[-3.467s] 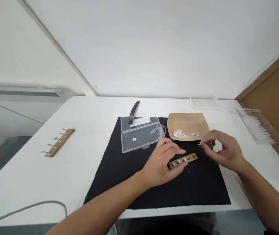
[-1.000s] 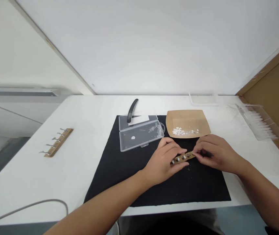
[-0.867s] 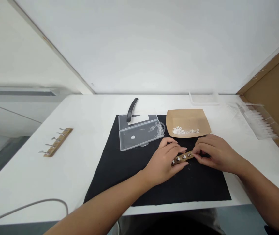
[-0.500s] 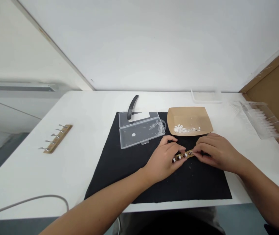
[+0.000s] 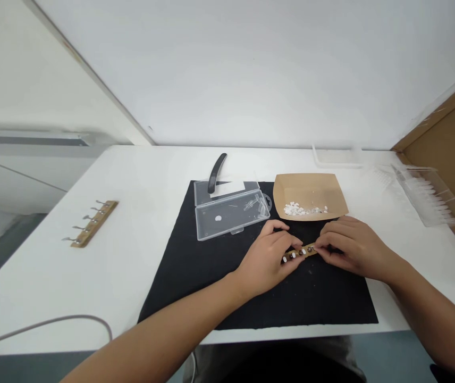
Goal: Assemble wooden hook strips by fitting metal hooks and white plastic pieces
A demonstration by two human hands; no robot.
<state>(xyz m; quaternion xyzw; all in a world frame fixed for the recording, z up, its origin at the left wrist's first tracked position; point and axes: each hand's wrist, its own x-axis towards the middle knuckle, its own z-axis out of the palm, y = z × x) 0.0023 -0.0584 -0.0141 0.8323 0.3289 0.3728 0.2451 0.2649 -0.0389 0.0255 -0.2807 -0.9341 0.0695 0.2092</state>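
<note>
A narrow wooden strip (image 5: 297,254) with several dark round knobs and small white pieces along it lies over the black mat (image 5: 195,276). The thumb and fingers of my left hand (image 5: 269,258) close around its left part, along both long edges. At the strip's right end, my right hand (image 5: 349,247) pinches with thumb and forefinger by the last knob. Whatever lies between those fingertips is too small to make out. Just beyond my hands stands a brown paper tray (image 5: 311,186) holding a scatter of small white pieces (image 5: 293,208).
An open clear plastic case (image 5: 227,218) with clear slivers inside sits at the mat's back, a black curved nail file (image 5: 216,174) beside it. Another wooden strip with metal hooks (image 5: 94,223) rests at left. Clear boxes of nail tips (image 5: 427,197) stand at right; a cable (image 5: 52,323) lies front left.
Both hands keep their hold and place at the wooden strip. Only a very slight shift of the whole view shows.
</note>
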